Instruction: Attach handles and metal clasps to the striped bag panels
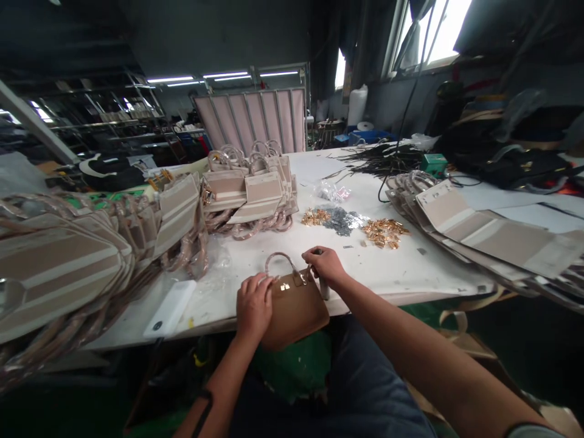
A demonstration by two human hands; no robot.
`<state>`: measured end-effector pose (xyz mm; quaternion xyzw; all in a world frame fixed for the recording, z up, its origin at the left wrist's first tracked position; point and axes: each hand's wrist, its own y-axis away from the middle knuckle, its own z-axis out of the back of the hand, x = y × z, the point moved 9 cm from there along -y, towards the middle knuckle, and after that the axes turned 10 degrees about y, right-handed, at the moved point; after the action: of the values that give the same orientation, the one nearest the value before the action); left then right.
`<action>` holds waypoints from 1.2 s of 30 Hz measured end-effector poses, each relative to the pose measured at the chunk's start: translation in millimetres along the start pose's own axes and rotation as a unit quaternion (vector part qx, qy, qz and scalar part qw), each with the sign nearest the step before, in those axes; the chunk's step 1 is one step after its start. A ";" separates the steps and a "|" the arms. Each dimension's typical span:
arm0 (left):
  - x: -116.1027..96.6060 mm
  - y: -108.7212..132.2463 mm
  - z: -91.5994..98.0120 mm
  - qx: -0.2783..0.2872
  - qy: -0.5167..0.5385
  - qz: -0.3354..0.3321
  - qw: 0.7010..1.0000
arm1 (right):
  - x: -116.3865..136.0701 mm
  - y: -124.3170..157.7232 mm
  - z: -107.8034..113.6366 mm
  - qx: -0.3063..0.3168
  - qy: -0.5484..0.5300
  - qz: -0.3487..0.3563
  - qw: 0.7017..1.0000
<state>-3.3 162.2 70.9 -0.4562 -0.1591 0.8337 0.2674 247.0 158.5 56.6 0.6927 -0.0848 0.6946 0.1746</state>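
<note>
A brown handbag panel (298, 310) with a curved, wrapped handle (279, 255) and small gold fittings lies tilted over the table's front edge. My left hand (254, 306) is closed on its upper left edge, thumb near the handle's base. At the upper right corner, my right hand (325, 265) is closed around a slim tool with a dark handle end (318, 251); its exact kind is hidden by the fingers. That hand is close to the gold fitting at the handle's right end. Beyond lie loose gold metal pieces (385, 232) and grey metal plates (340, 221).
Stacked beige bag panels with wrapped handles crowd the left (59, 261) and back middle (263, 188) of the white table (365, 274). More panels (493, 231) are piled at right. A white flat device (171, 308) lies near the front edge. Black strips (383, 159) spread behind.
</note>
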 end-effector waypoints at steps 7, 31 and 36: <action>-11.6 5.5 -21.2 0.121 -0.061 -0.067 0.989 | -24.6 -29.2 1.5 0.019 0.002 -0.050 0.999; -12.6 43.5 -31.0 0.062 -0.151 -0.108 0.981 | 7.0 20.1 -76.1 0.299 0.301 0.061 0.903; -10.6 44.4 -30.8 0.054 -0.146 -0.103 0.982 | 4.9 25.5 -62.9 0.260 0.350 0.092 0.895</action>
<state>14.1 120.7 39.0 -0.2957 -0.1975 0.8666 0.3501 179.2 158.1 63.1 0.4147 0.1018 0.9024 -0.0580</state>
